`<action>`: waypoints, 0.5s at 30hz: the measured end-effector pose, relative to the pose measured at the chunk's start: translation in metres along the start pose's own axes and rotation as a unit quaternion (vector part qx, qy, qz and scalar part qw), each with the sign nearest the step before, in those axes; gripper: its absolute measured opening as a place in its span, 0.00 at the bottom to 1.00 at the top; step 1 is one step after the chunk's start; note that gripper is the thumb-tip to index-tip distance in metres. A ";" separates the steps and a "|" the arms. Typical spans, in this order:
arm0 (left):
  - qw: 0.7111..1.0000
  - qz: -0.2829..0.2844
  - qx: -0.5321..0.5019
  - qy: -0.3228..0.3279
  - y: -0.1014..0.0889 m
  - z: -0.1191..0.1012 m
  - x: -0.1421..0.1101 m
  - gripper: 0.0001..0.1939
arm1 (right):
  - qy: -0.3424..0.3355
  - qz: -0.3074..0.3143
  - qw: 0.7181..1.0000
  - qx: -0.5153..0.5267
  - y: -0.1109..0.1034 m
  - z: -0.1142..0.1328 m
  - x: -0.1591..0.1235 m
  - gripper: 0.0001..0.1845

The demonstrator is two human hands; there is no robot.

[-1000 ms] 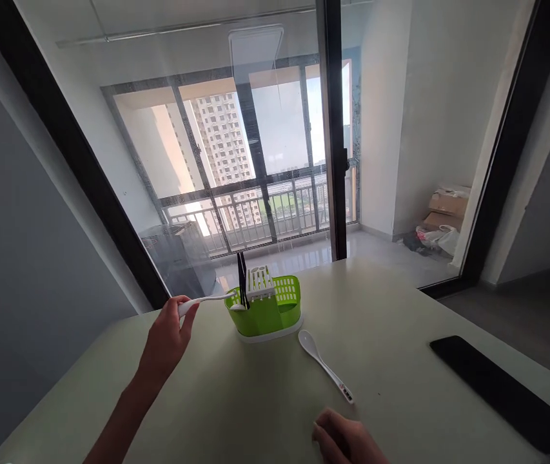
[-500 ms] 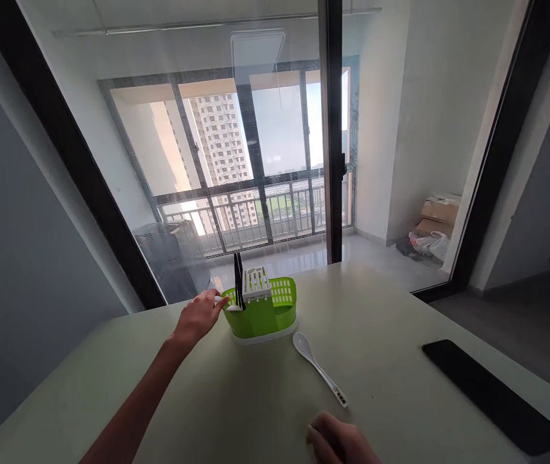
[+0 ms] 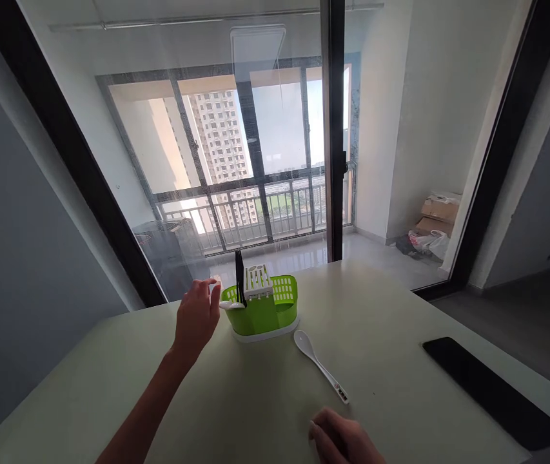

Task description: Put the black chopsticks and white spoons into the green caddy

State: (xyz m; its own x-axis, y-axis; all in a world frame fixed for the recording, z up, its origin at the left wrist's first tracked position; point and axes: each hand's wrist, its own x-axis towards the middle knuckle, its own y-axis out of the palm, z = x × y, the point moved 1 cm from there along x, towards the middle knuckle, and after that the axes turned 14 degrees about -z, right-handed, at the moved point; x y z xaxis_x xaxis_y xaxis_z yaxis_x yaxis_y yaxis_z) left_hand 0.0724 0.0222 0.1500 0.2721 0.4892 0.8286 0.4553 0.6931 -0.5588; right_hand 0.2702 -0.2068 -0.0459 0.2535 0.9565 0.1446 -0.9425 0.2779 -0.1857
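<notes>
A green cutlery basket (image 3: 258, 319) with a white base stands on the table. In its left section are black chopsticks (image 3: 240, 277) and a white spoon (image 3: 231, 305) lying across the rim. A white slotted holder (image 3: 258, 281) sits on the basket's top. Just left of the basket is my left hand (image 3: 198, 316), open, its fingers apart and holding nothing. Another white spoon (image 3: 320, 366) lies on the table in front of the basket, its handle towards me. Below that handle my right hand (image 3: 342, 438) rests with curled fingers, nothing visible in them.
The pale table (image 3: 400, 348) runs back to a glass sliding door with a dark frame (image 3: 333, 142). A long black flat object (image 3: 492, 390) lies on the right side of the table. Beyond the glass, cardboard boxes (image 3: 435, 216) and a plastic bag (image 3: 428, 243) are on the floor.
My left hand has let go of the white spoon at the basket and drawn slightly back to the left, its fingers lifting. My right hand has hardly moved.
</notes>
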 end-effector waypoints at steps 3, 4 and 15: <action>0.986 -0.056 -0.116 0.108 -0.007 -0.030 -0.028 0.14 | 0.008 -0.001 1.000 0.007 0.000 -0.001 -0.001 0.30; 0.976 -0.004 -0.153 0.157 -0.004 -0.043 -0.040 0.12 | 0.011 -0.002 1.000 0.009 0.000 -0.001 -0.001 0.30; 0.904 0.357 -0.227 -0.059 0.102 -0.113 -0.099 0.19 | 0.004 -0.009 1.000 0.000 -0.001 -0.005 -0.001 0.29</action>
State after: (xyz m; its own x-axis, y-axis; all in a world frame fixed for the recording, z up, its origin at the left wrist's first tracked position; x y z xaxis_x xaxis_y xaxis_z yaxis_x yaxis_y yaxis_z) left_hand 0.1874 -0.0160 0.0146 0.5548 0.7973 0.2376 0.5074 -0.0980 -0.8561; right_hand 0.2714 -0.2078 -0.0506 0.2726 0.9519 0.1397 -0.9375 0.2955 -0.1836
